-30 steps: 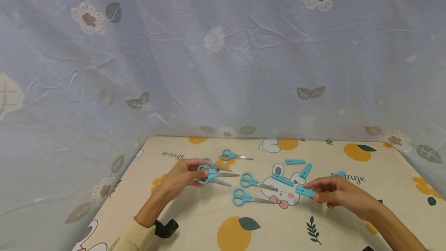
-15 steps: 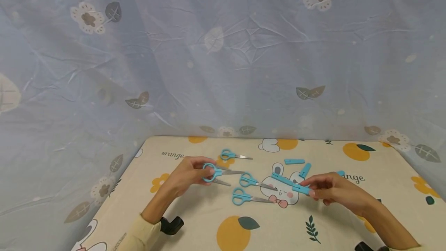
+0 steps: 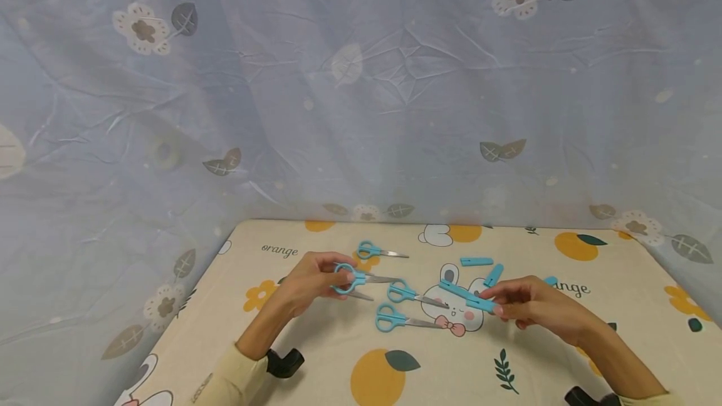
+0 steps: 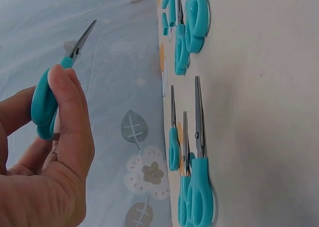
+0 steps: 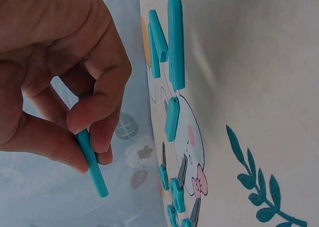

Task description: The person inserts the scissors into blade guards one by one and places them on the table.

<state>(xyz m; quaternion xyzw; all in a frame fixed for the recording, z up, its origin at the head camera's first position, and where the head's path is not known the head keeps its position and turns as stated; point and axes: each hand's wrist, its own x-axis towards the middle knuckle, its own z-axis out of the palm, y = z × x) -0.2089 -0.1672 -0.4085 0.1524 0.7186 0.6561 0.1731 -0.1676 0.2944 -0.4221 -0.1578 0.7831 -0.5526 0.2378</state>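
Observation:
My left hand [image 3: 316, 281] holds a pair of scissors [image 4: 44, 102] by its light blue handles, thumb and fingers around the loops. The blades point right, raised above the table. On the other side, my right hand [image 3: 530, 306] pinches a light blue scissors cap [image 5: 92, 162] between thumb and fingers, one end sticking out to the left. A gap separates the blade tips from this cap. Several more scissors, such as the front pair [image 3: 389, 318], lie on the cloth with blades to the right. Two pairs are partly hidden behind my left hand.
Several loose caps lie beyond my right hand, among them one at the back [image 3: 476, 261] and one slanted [image 3: 493, 275]. The patterned tablecloth [image 3: 316, 356] covers the table. A grey-blue curtain [image 3: 395, 111] hangs along its back and left edges.
My left hand has shifted right with its scissors. My right hand has moved slightly left with the cap, so the two are nearer each other.

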